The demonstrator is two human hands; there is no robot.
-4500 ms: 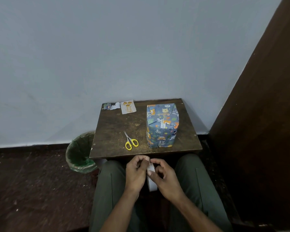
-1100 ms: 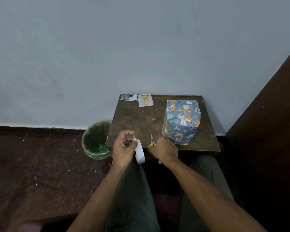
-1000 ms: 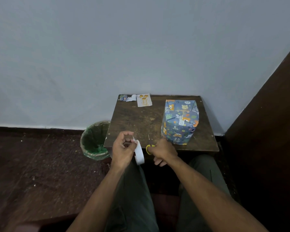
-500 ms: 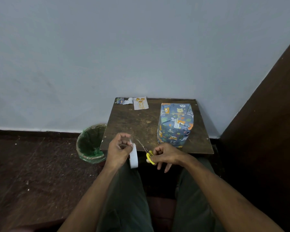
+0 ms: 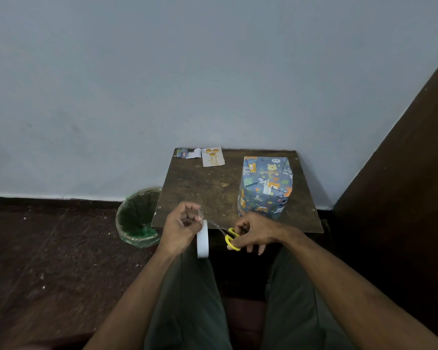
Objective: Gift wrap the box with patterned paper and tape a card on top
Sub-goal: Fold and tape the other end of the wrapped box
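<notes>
The box (image 5: 265,188), wrapped in blue animal-patterned paper, stands upright on the right side of the small brown table (image 5: 208,188). A white card (image 5: 212,156) with orange balloons lies at the table's far edge. Over the near edge my left hand (image 5: 181,229) pinches the pulled-out end of clear tape, and the white tape roll (image 5: 202,239) hangs below it. My right hand (image 5: 254,232) grips the yellow-handled scissors (image 5: 230,237), whose blades point left at the stretched tape strip.
A scrap of patterned paper (image 5: 187,152) lies beside the card at the far left corner. A green-lined waste bin (image 5: 139,218) stands on the floor left of the table. A dark wooden panel (image 5: 402,173) rises on the right. My knees sit under the near edge.
My right hand picked the scissors up from the table and brought them to the tape strip. My left hand kept holding the tape and roll.
</notes>
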